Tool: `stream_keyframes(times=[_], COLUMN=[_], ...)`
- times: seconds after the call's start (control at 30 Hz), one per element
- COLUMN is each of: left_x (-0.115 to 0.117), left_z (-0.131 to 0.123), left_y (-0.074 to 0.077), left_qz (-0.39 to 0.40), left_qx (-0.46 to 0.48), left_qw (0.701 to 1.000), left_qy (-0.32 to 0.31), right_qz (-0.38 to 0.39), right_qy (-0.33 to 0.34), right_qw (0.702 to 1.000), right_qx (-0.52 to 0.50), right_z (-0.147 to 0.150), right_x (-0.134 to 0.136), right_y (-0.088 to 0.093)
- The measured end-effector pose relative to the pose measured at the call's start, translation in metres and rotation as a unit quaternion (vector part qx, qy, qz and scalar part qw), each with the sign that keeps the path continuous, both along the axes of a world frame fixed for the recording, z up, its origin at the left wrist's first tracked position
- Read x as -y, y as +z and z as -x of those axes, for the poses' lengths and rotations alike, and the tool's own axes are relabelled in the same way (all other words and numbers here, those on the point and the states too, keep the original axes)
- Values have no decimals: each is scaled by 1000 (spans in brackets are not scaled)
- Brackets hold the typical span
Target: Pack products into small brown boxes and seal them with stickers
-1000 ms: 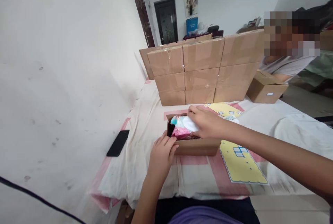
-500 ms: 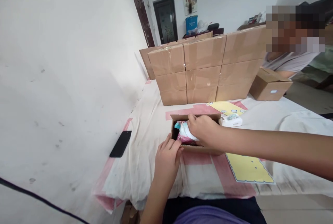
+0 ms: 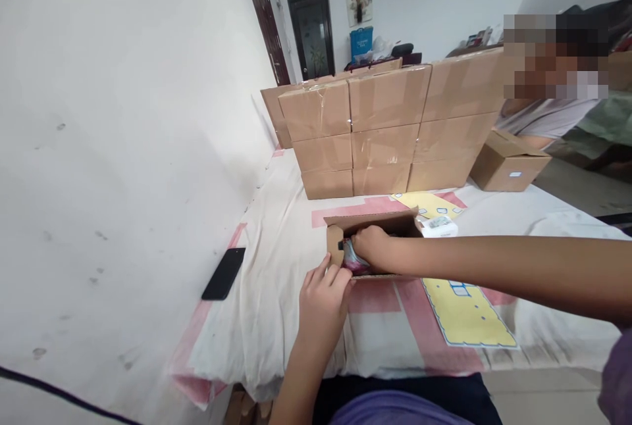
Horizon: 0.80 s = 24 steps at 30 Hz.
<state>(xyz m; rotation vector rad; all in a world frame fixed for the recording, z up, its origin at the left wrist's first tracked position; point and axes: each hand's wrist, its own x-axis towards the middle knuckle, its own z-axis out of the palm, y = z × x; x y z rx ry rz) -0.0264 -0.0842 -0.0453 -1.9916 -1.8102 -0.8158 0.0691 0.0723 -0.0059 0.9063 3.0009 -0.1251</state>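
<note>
A small open cardboard box [image 3: 374, 222] rests in front of me. Inside it lies a soft packet [image 3: 353, 259] in pink, white and light blue, partly covered by my right hand [image 3: 376, 249]. That hand reaches down into the box with its fingers curled on the packet; the fingertips are hidden. My left hand [image 3: 326, 290] grips the box's near left corner, its fingers bent over the rim by a raised side flap. Just beyond my right wrist sits a white object [image 3: 438, 226], partly hidden by the box and forearm.
Stacked, taped cardboard boxes [image 3: 388, 129] form a wall behind. A separate carton [image 3: 511, 160] stands at right beside another person [image 3: 548, 112]. A black phone [image 3: 224, 274] lies left, yellow cards [image 3: 469, 313] lie on the white cloth [image 3: 276, 267], and a wall [image 3: 123, 149] borders the left.
My right hand has pushed lower into the box, and the packet has sunk deeper with it. The left side flap now shows upright by my left hand.
</note>
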Motion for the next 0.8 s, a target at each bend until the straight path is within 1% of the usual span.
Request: stream_keyframes(times=[0.03,0.1,0.13,0.17,0.2,0.23,0.27,0.3,0.33,0.37,0.4,0.43,0.47,0.53,0.57,0.6,0.67,0.73,0.77,0.8], left_x=[-1,-4,-5,-6,-8,-9,-11,-14,-16,-18,-20,-22,-24,-26,-27,-28,-33,-41,-47,-53], left_z=[0,1,2,3,3,4,5,5,6,6,7,8,9,11,13,14,14,14,14,14], left_y=[1,2,2,2,2,1,0,-2,-3,-4,-5,-5,-4,-1,1,3,6,8,7,6], left_qz=[-3,-3,-3,-4,-8,-15,-22,-27,-28,-26,-19,-10,-2,6,5,1,1,21,30,37], left_qx=[4,18,27,35,45,56,70,88,106,120,126,123,115,98,96,100,117,147,166,188], left_qw=[1000,1000,999,999,999,998,997,996,994,992,992,992,993,995,995,995,993,988,984,979], left_qy=[2,14,20,25,28,29,27,23,18,13,9,6,6,9,11,13,20,40,54,68], right_qz=[5,15,25,34,37,40,34,24,17,19,37,61,82,94,95,95,100,106,110,112], right_qy=[0,11,23,29,22,9,-27,-65,-95,-110,-101,-80,-58,-43,-50,-63,-103,-139,-152,-161], right_qw=[1000,999,999,999,995,983,959,924,888,859,848,849,857,864,861,854,826,794,784,781], right_qx=[19,50,33,-12,-89,-179,-280,-375,-451,-499,-518,-518,-505,-492,-496,-508,-545,-582,-592,-593], right_z=[-3,-17,-30,-45,-64,-84,-104,-124,-141,-154,-163,-167,-168,-158,-151,-143,-130,-122,-119,-118], right_x=[-1,-2,-2,-2,-2,-2,-2,-1,0,1,2,4,6,11,15,17,20,18,14,9], right_y=[8,32,46,58,68,73,72,66,54,39,21,2,-17,-46,-56,-63,-70,-70,-69,-67])
